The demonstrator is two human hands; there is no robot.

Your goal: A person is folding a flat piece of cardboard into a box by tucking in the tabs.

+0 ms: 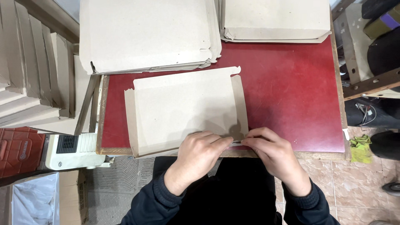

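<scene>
Grey-brown card makes up nearly everything on this bench: a flat box blank [183, 110] lies on the red tabletop [291, 96], its long side flaps turned up slightly at left and right and its near edge hanging just over the table's wooden front edge. Both hands meet at the blank's near right corner. The left hand [199, 153] rests on the near edge of the blank, fingers curled and pointing right, thumb and fingertips closed on the card at the corner. The right hand [271, 150] comes in from the right with its fingers bent and pinched shut on the same corner flap, so the two sets of fingertips almost touch; exactly how the card is folded between them is hidden by the fingers. Dark sleeves cover both wrists. Beyond the blank, at the far side of the table, sit two stacks of the same card: a large stack [150, 35] at far left, overlapping the table edge, and a second stack [275, 21] at far right, just apart from the first. Off the table to the left, more card pieces [29, 71] stand leaning in rows. Below them is a white device [73, 150] with a dark grille, beside a red moulded piece [18, 148]. On the tiled floor to the right lies a yellow-green rag [360, 148].
</scene>
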